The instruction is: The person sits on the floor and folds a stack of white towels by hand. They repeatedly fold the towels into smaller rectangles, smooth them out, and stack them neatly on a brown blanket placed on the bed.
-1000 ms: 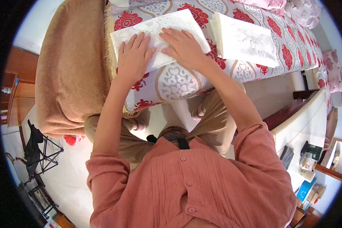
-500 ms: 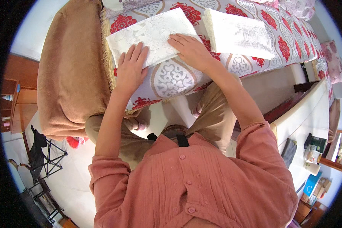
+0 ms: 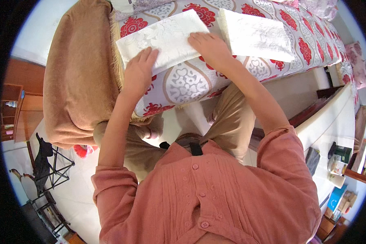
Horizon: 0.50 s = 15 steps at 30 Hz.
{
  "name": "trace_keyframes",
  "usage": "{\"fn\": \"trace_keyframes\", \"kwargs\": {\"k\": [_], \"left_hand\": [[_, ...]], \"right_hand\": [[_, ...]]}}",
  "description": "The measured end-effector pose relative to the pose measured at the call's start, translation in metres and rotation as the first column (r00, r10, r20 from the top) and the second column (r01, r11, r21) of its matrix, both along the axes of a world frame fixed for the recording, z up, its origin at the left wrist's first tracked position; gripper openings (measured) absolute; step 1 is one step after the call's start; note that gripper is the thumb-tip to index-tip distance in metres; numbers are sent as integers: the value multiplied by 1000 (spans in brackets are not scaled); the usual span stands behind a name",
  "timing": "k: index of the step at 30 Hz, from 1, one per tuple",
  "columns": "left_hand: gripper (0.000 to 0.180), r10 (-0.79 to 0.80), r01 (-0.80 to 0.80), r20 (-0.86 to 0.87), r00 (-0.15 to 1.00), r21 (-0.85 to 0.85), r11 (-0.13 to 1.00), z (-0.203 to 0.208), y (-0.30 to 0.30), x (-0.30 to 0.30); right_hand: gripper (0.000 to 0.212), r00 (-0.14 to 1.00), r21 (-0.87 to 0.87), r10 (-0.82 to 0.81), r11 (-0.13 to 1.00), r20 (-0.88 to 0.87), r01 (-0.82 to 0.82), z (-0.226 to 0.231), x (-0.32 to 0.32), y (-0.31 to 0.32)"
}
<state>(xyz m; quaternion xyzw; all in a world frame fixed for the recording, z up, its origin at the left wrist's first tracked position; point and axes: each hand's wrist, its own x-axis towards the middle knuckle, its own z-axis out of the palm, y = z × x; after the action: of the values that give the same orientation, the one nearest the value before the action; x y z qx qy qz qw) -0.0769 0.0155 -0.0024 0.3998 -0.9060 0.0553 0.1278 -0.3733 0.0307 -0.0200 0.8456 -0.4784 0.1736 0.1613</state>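
Note:
A folded white lace cloth lies on the red-and-grey patterned sofa cover. My left hand rests at its near left corner, fingers laid over the edge. At the cloth's right end is my right hand, its fingers bent a little and touching the surface. Neither hand lifts the cloth. To the right, a second folded white cloth lies on the same cover, close to my right hand but apart from it.
A brown blanket drapes the sofa arm on the left. The patterned cover has a fringed edge. A pale table with small items stands at the right. At lower left are a black folding stool and a red-and-white object on the floor.
My right hand has shifted right and slightly up toward the cloth's right end. The left hand's fingers have drawn back a little toward the near edge. The second cloth stays put.

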Motion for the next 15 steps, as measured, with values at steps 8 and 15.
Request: {"fn": "trace_keyframes", "kwargs": {"k": [8,15], "left_hand": [[73,50,-50,-25,998,15,999,-8,16,-6],[75,77,-72,-93,993,50,996,2,10,-25]], "right_hand": [[50,999,134,-18,991,51,11,-11,-7,4],[39,994,222,-86,973,74,68,11,-7,-14]]}}
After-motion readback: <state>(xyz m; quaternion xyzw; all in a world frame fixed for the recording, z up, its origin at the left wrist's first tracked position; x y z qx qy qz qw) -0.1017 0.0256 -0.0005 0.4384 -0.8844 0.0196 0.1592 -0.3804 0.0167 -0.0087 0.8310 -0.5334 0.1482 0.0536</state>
